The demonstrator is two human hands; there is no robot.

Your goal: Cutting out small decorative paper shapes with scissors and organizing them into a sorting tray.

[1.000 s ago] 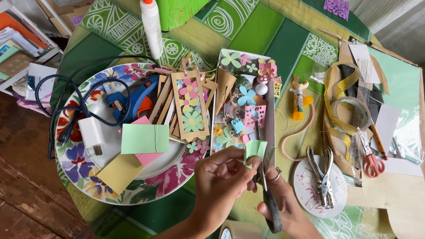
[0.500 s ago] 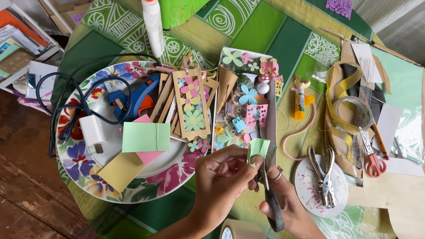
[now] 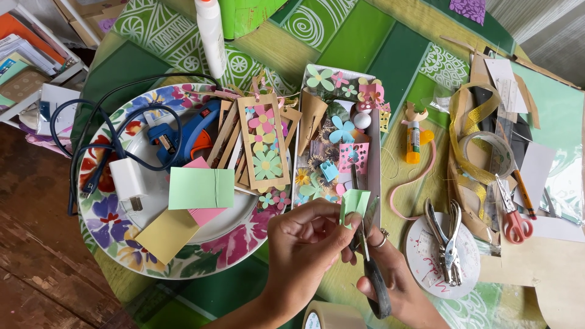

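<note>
Left hand (image 3: 304,244) pinches a small folded piece of light green paper (image 3: 354,204) between thumb and fingertips, held just above the near end of the narrow tray (image 3: 375,176). Right hand (image 3: 390,277) is closed around the black handles of the scissors (image 3: 373,268), ring on one finger; blades point up at the paper's lower edge, touching or nearly so, can't tell which.

Tray behind the paper is full of paper flowers, pink punched bits, a small white ball. Left of it, big floral plate (image 3: 116,244) carries a blue and orange glue gun (image 3: 183,137), white plug (image 3: 129,183) with dark blue cable, wooden frames with paper flowers (image 3: 263,143), plus green, pink and yellow paper squares.

Right of the hands: metal hole punch (image 3: 448,240) lying on a white disc. Further right, red-handled scissors (image 3: 515,216), clear tape roll (image 3: 487,152), gold ribbon, orange glue stick (image 3: 413,143). White glue bottle (image 3: 210,30) stands at the far edge. Tape roll (image 3: 332,314) at the near edge, partly cut off. All on a table with a green patterned cloth (image 3: 341,42).
</note>
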